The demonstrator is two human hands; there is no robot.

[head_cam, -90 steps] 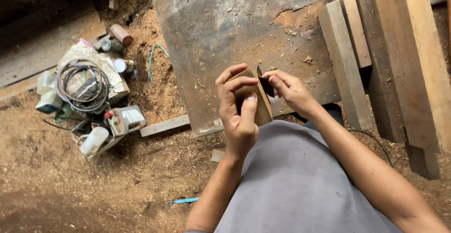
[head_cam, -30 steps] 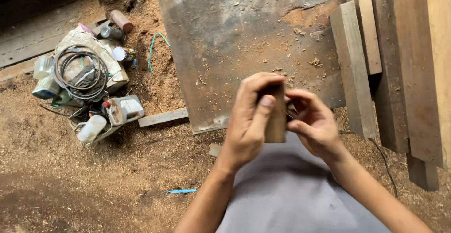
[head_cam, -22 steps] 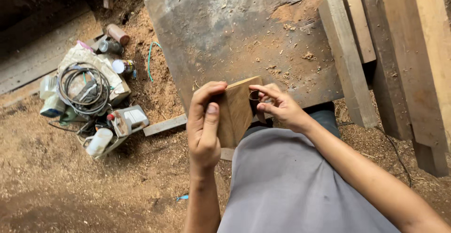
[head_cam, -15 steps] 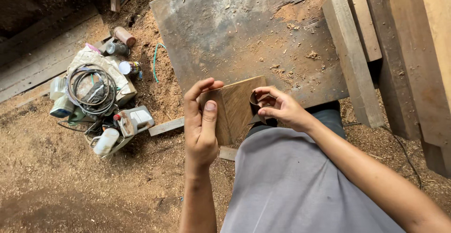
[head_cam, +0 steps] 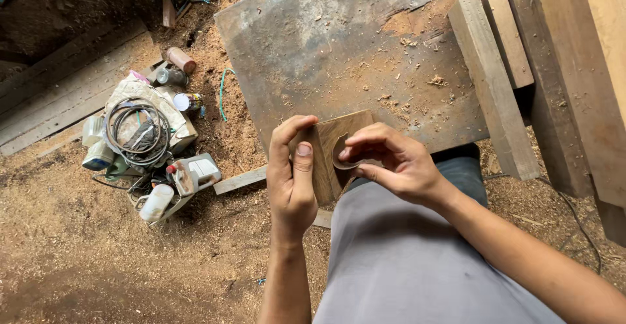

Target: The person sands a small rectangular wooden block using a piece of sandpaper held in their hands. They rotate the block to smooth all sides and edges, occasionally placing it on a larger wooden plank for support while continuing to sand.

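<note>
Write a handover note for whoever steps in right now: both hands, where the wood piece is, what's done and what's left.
Left hand: grips the small wooden block by its left edge, holding it up above the lap.
Right hand: fingers pinch a small curved dark piece against the block's face.
Around: metal sheet dusted with sawdust just beyond, planks to the right, clutter of bottles and coiled cable on the floor to the left.
Done: block picked up and the piece set on it.
Left: whatever is being done on the block's face looks unfinished; it is not set down.

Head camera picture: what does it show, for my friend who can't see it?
A person's left hand holds a small wooden block while the right hand presses a curved strip against it. Below lie a metal sheet, sawdust and a pile of bottles and cable.
</note>
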